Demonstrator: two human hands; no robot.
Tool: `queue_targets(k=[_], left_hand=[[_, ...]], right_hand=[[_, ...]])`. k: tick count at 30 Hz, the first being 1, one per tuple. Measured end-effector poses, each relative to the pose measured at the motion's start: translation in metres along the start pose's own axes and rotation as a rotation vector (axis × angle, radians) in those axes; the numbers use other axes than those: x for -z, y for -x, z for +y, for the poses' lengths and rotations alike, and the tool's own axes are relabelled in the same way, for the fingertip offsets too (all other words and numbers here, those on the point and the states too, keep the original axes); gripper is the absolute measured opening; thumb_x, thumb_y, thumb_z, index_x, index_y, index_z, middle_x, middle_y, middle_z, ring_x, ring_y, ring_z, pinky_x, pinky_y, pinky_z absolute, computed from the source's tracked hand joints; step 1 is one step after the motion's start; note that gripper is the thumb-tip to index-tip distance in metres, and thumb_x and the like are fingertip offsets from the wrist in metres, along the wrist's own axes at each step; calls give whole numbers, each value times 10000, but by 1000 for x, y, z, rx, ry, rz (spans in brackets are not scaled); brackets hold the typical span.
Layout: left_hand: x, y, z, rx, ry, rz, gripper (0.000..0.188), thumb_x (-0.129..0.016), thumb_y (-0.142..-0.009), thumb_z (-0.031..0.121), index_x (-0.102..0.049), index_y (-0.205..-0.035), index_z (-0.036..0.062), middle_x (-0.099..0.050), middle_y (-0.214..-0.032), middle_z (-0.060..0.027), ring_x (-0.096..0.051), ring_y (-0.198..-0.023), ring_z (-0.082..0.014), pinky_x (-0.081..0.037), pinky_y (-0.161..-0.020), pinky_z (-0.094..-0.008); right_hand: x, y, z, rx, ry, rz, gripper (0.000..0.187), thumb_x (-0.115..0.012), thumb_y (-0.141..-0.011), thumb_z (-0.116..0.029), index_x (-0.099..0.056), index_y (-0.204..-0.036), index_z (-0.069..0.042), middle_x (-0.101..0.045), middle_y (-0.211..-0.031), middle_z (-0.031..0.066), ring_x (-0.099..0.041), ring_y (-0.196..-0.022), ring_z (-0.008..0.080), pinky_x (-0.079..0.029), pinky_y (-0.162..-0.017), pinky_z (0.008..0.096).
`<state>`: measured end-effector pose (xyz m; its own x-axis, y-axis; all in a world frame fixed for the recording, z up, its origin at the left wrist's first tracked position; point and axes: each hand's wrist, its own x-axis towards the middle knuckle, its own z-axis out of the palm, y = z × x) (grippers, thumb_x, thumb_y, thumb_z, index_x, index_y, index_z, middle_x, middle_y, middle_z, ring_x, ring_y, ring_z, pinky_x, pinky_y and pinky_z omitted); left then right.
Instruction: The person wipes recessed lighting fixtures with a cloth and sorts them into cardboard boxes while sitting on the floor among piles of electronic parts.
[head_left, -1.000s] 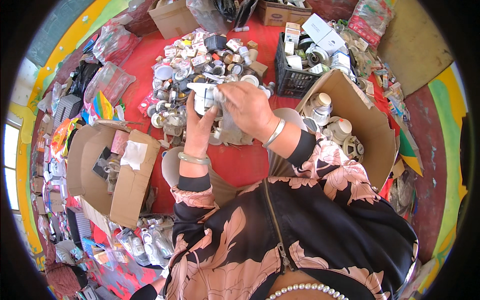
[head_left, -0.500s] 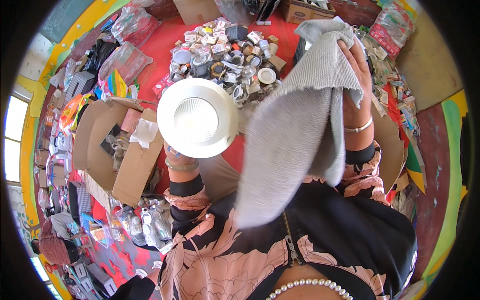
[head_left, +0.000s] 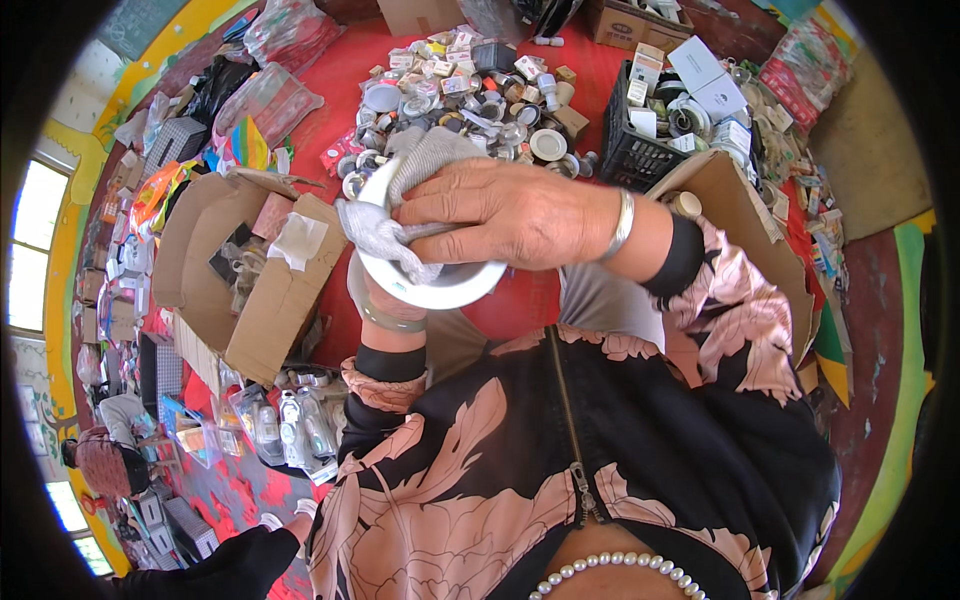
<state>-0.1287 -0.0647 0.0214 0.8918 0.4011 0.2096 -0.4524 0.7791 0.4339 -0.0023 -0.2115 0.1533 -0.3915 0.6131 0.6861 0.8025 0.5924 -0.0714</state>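
Observation:
A round white downlight (head_left: 450,287) is held in front of me, its face toward me. My left hand (head_left: 386,301) grips it from below at the near left edge, with most of the fingers hidden behind it. Across its face lies a grey ribbed cloth (head_left: 368,225), bunched up and pressed against the rim and the inside. My right hand (head_left: 525,210) is closed over the cloth, fingers pointing left. Hand and cloth cover much of the lamp's inner reflector.
Beyond my hands a heap of small lamp parts and boxes (head_left: 440,75) lies on the red floor cover. An opened cardboard box (head_left: 190,240) stands left, another (head_left: 740,200) right. Behind that is a black crate (head_left: 625,150) of boxed goods. A person (head_left: 110,465) is at far left.
My right hand has brought the hanging cloth down and left onto the downlight, bunching it there. The downlight's lit face is now largely covered, and the black crate has come into view.

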Motion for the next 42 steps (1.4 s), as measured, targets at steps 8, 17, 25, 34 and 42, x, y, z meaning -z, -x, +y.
queue_targets(k=[8, 17, 25, 34, 42], left_hand=[[-35, 7, -7, -41, 85, -82, 491, -364, -910, 337, -329, -1293, 31, -424, -1269, -129, -436, -1149, -267, -356, -973, -413], [-8, 13, -5, 78, -163, 115, 631, -610, -752, 388, -424, -1220, 8, -504, -1178, -137, -503, -1076, -249, -417, -923, -382], [22, 6, 0, 21, 56, 13, 452, -502, -860, 214, -393, -1245, 3, -505, -1180, -140, -506, -1081, -244, -456, -886, -376], [-38, 16, -3, -67, -468, 12, 862, -767, -600, 149, -307, -1324, 63, -452, -1237, -69, -477, -1104, -187, -397, -936, -328], [-16, 16, 5, 37, -511, 38, 571, -567, -818, 289, -367, -1272, 5, -483, -1202, -114, -496, -1083, -205, -411, -921, -341]], right_hand=[[13, -1, 17, -18, 115, -267, 217, -503, -757, -111, -559, -958, -53, -534, -927, 95, -527, -893, 258, -457, -760, 337], [20, 9, -27, -393, 33, -371, 166, -545, -695, -73, -587, -847, -21, -559, -808, 121, -560, -746, 275, -484, -656, 333], [36, 13, -19, -1101, -733, 587, 223, -533, -784, -66, -588, -982, 21, -608, -858, 23, -567, -769, 94, -456, -703, 217], [-17, -18, -30, -871, -198, 472, 145, -560, -723, -48, -601, -859, -16, -599, -743, 149, -594, -647, 286, -465, -589, 321], [-4, -18, -24, -577, -701, 138, 173, -504, -712, 41, -585, -858, -7, -578, -756, 63, -544, -687, 127, -434, -635, 246]])
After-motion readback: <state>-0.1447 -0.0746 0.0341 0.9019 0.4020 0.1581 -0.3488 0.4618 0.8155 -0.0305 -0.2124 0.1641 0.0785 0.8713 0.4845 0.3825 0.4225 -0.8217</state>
